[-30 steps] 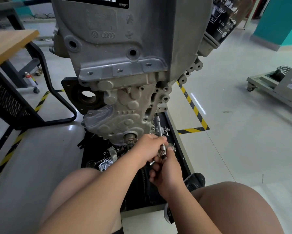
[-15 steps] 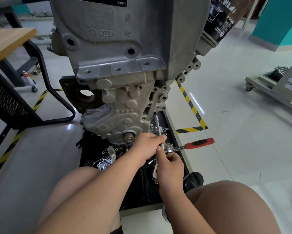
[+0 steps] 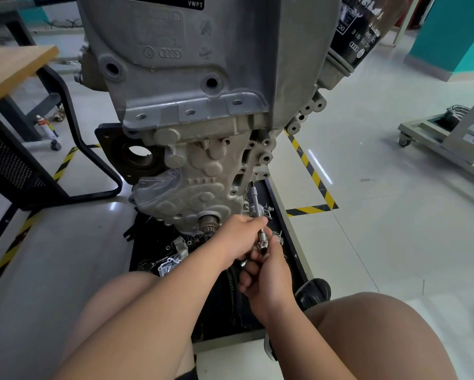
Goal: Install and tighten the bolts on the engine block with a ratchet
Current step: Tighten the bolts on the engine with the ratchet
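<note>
A label [image 3: 193,3] on the engine block [image 3: 175,78] reads "VWPT"; Audi rings mark the oil filter [image 3: 367,31].

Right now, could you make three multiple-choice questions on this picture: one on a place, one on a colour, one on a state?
1. The oil filter is where on the engine block? A. upper right B. lower left C. underneath
2. Floor tape colours? A. red-white B. yellow-black C. blue-green
3. The left hand? A. hangs free B. lies flat C. grips the extension bar
Answers: A, it juts from the block's upper right; B, the stripes show it; C, fingers curl round the bar, while the right hand holds the ratchet.
</note>
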